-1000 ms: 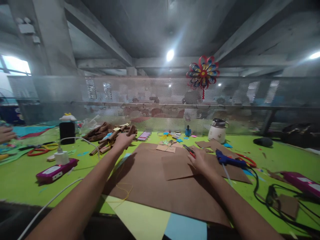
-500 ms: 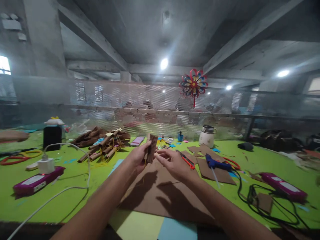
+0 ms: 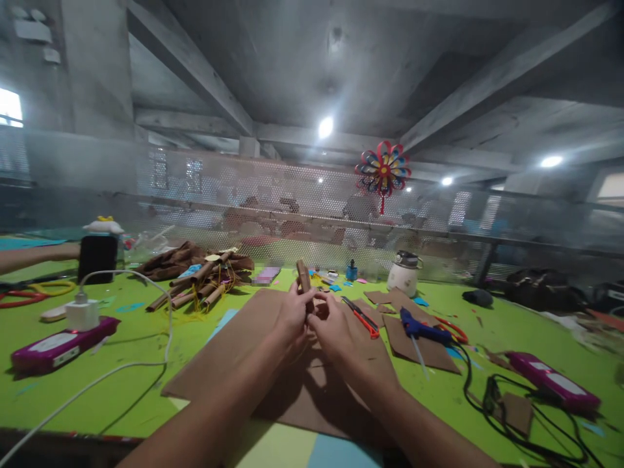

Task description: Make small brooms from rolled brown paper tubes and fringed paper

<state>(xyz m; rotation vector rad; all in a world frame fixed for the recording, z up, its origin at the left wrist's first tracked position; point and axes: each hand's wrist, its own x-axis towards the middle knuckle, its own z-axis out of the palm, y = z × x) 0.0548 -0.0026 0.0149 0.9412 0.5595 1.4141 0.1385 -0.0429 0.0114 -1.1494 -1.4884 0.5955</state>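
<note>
A small brown corrugated cardboard piece (image 3: 304, 281) is held upright above the large brown cardboard sheet (image 3: 244, 344), pinched between the fingers of the left hand (image 3: 292, 312) and the right hand (image 3: 334, 328), which are pressed close together around its lower part. Beside the right hand, red-handled scissors (image 3: 363, 318) and a blue glue gun (image 3: 422, 328) are seen lying on the green table (image 3: 136, 344). A pile of rolled cardboard tubes (image 3: 202, 286) is noted to the left, well apart from the hands.
</note>
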